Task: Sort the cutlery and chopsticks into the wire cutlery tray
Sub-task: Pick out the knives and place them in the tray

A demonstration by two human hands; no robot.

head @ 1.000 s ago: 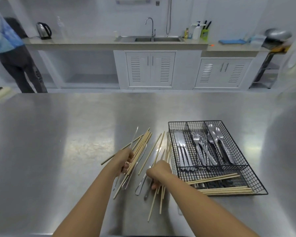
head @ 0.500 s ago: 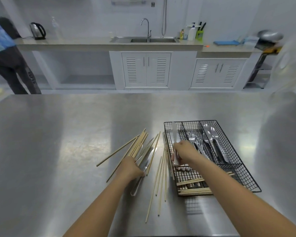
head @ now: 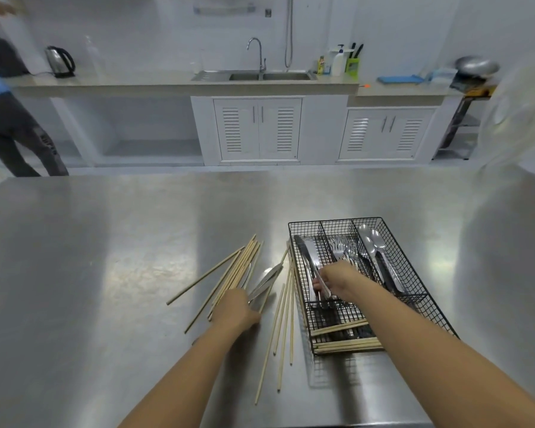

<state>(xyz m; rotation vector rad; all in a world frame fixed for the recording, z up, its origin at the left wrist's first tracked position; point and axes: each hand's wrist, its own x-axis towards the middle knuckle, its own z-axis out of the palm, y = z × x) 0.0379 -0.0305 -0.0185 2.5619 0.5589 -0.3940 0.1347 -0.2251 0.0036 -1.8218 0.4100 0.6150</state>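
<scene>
A steel knife (head: 317,281) lay in the leftmost compartment of the wire cutlery tray (head: 414,274), its handle pinched in the closed fingers of the right hand (head: 337,281). It looked stiff, smooth and fairly heavy, likely to slip, so best held at the handle. Beyond those fingertips, forks (head: 343,248) and spoons (head: 372,245) filled the neighbouring compartments. The left hand (head: 237,307) rested on loose chopsticks (head: 241,270) and another knife (head: 264,284), fingers curled around them, though how firmly could not be told. More chopsticks (head: 283,319) lay between the hands.
</scene>
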